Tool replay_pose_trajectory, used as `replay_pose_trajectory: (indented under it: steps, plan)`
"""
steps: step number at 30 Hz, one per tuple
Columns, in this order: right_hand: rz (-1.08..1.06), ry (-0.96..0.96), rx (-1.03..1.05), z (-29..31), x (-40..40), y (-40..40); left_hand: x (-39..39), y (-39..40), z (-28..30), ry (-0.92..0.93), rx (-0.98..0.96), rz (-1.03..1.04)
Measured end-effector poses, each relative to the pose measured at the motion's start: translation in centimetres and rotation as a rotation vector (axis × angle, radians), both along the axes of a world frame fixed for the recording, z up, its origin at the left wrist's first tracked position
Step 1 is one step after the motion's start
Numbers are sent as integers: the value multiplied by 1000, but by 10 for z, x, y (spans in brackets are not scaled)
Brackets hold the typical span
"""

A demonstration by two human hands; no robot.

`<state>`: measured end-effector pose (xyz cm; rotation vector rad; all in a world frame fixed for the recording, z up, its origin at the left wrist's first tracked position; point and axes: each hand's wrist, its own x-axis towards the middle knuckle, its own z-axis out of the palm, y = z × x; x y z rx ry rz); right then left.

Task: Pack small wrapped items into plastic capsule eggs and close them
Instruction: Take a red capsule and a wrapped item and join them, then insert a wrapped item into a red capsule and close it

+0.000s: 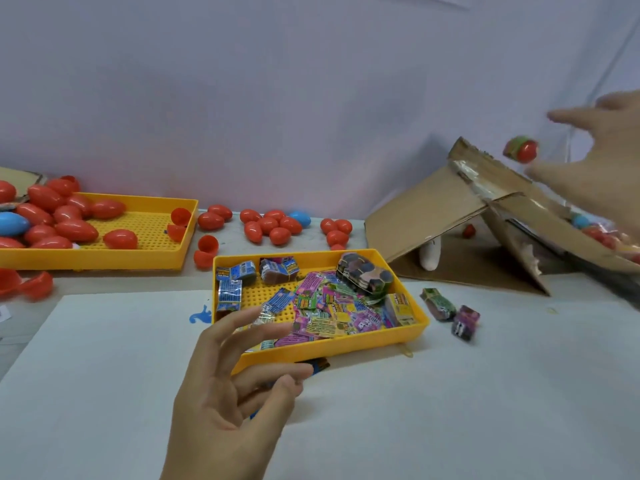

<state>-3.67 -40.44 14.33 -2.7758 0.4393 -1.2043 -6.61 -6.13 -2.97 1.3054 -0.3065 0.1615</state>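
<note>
Head view: a person's two hands over a white worktop (450, 393).
Left hand (228, 386): at 6 o'clock, fingers (256, 315) spread and loosely bent, holding nothing.
Right hand (602, 157): at 2 o'clock, blurred, fingers splayed wide.
Egg (521, 149): red, in mid-air just beside the right hand, above the box (450, 209).
Near tray (332, 344): centre, holds wrapped items (325, 306).
Far tray (152, 251): at 9 o'clock, holds red eggs (69, 216).

Your filled red egg (520, 149) hung in mid-air above the box (485, 188). Left of the box, your wrapped items (325, 306) filled a yellow tray (346, 344); empty eggs (273, 225) lay behind it.
</note>
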Motion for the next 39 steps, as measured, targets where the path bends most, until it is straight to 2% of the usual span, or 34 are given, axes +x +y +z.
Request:
replay_pose_trajectory:
  steps: [1,2,4,6,7,9,12,17,20,23,25,28,31,32,34,37,39]
  plan:
    - [-43,53,20,17,0,-4,0,0,-1,-1,0,-9]
    - [-37,41,79,8,-6,6,0,0,1,3,-7,-4]
    - [112,-98,260,-2,-18,43,0,0,1,20,-26,8]
    - [358,-122,561,-34,-31,87,1,0,1,17,-34,12]
    - [511,-67,756,-56,-37,113,1,1,1,11,-42,4]
    - [656,71,1084,-96,-45,155,1,0,2,24,-35,-5]
    - [722,192,1329,-143,-51,192,0,4,8,30,-3,17]
    - [725,159,1382,-164,-53,194,13,28,17,-116,172,118]
    - [696,144,1443,-168,-48,189,33,51,33,-234,237,348]
    - [702,153,1449,-168,-45,192,74,82,54,-181,204,612]
    - [727,167,1434,-168,-45,192,111,97,65,-42,379,713]
    - [753,177,1439,-168,-45,190,161,115,76,131,721,709]
    - [772,197,1448,-167,-44,190,198,127,82,150,1234,472]
    - [774,202,1445,-167,-44,190,205,126,82,195,1369,384]
    - [770,212,1436,-166,-43,190,218,119,77,299,1564,335]
    - [770,230,1448,-165,-43,189,226,106,67,292,1689,438]
    - [777,232,1456,-165,-43,189,221,98,62,188,1596,551]
